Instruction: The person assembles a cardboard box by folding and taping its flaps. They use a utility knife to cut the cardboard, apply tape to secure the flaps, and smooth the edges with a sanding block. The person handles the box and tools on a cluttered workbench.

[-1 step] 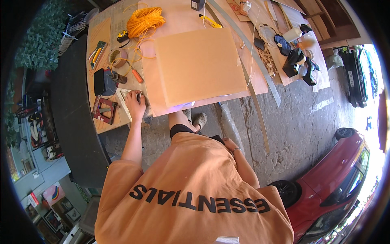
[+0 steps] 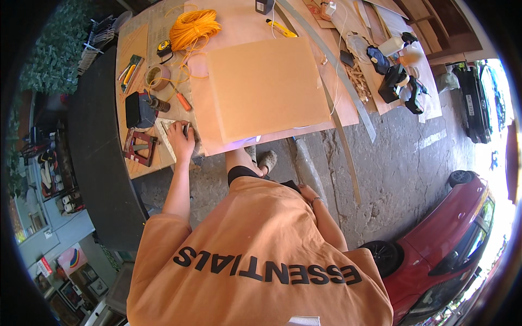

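The left hand (image 2: 181, 142) lies flat on a pale ruler (image 2: 166, 138) near the worktop (image 2: 163, 27) edge, fingers spread and pressing down rather than closed round it; the ruler slants under the palm, one end poking out toward the person's left. Just beyond that end sits a red-brown clamp frame (image 2: 140, 147); above the grip lie a black box (image 2: 139, 109) and an orange-handled screwdriver (image 2: 180, 99), then a tape roll (image 2: 156, 76), and farther up a coil of orange cord (image 2: 190, 28). To the right of the grip, close by, a large tan board (image 2: 265, 87) lies on a wider pale sheet; a long grey strip (image 2: 337, 76) curves past it. The right hand (image 2: 308, 192) hangs well apart, low by the orange shirt (image 2: 255, 261), away from the worktop, holding nothing; whether its fingers are curled I cannot tell. Power tools (image 2: 399, 84) cluster at the far right; a red car (image 2: 451, 239) stands on the stone floor.
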`<state>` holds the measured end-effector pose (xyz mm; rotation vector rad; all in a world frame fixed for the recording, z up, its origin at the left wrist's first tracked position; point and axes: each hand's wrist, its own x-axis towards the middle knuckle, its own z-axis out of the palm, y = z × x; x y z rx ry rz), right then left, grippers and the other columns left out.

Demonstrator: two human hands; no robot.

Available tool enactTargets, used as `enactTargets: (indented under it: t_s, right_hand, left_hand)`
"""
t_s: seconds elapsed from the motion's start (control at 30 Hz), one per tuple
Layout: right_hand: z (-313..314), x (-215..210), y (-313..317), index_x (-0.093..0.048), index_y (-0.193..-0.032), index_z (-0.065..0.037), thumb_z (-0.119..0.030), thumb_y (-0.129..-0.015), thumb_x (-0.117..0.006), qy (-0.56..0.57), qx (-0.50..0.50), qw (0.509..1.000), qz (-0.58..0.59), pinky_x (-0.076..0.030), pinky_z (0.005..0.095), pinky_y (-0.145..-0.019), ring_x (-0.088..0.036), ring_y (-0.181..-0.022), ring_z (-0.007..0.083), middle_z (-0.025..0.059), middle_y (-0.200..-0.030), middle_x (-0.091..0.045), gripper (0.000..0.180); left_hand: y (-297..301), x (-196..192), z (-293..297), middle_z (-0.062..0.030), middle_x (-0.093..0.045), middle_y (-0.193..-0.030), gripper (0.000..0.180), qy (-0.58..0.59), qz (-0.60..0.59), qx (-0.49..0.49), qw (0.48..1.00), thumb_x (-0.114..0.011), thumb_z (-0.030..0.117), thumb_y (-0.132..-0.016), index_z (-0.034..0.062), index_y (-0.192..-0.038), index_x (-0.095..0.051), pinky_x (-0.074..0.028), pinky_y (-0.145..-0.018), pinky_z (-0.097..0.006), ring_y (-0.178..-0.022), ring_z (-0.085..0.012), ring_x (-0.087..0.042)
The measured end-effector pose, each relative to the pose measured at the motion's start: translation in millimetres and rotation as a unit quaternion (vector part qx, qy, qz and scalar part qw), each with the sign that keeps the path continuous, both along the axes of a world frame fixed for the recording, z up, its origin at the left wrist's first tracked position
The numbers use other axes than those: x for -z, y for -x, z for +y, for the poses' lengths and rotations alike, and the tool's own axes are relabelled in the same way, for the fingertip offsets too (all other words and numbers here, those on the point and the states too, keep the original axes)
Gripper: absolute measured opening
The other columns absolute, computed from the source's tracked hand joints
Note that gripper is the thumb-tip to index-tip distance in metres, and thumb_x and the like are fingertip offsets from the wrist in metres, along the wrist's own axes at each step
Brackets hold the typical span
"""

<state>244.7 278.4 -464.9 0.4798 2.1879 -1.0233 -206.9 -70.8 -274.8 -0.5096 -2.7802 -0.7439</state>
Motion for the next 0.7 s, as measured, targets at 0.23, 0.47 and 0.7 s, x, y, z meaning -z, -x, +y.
enactTargets:
  t_s: [0.23, 0.47, 0.7]
  right_hand:
    - [3.8, 14.4, 8.5, -0.071, -0.115, -0.004, -0.015, -0.094, -0.059, 0.02, 0.041, 0.999, 0.02, -0.053, 0.0421, -0.099, -0.067, -0.112, 0.0382, 0.0211, -0.119, -0.071, 0.027]
    - [3.3, -10.1, 18.9, -0.071, -0.114, -0.004, -0.018, -0.096, -0.058, 0.035, 0.058, 0.998, -0.011, -0.052, 0.0421, -0.099, -0.067, -0.112, 0.0378, 0.0204, -0.118, -0.072, 0.026]
    - [0.6, -33.8, 29.2, -0.072, -0.112, 0.001, -0.031, -0.103, -0.051, 0.05, 0.135, 0.989, -0.045, -0.051, 0.0412, -0.096, -0.07, -0.11, 0.0327, 0.0199, -0.115, -0.075, 0.039]
  left_hand:
    - [9.0, 2.0, 5.6, -0.015, -0.059, -0.11, 0.025, 0.001, 0.008, -0.005, 1.0, -0.07, 0.016, -0.087, 0.0087, -0.11, -0.064, -0.041, -0.095, -0.05, -0.108, -0.038, -0.053]
    - [9.1, 3.1, 4.6, -0.0154, -0.059, -0.11, 0.025, -0.005, 0.007, 0.0, 1.0, -0.07, 0.016, -0.087, 0.0087, -0.109, -0.064, -0.041, -0.095, -0.05, -0.108, -0.0381, -0.053]
    - [9.8, 4.9, 3.9, -0.0162, -0.059, -0.112, 0.024, -0.004, -0.003, -0.005, 1.0, -0.069, 0.018, -0.087, 0.0085, -0.11, -0.064, -0.04, -0.096, -0.05, -0.109, -0.0385, -0.053]
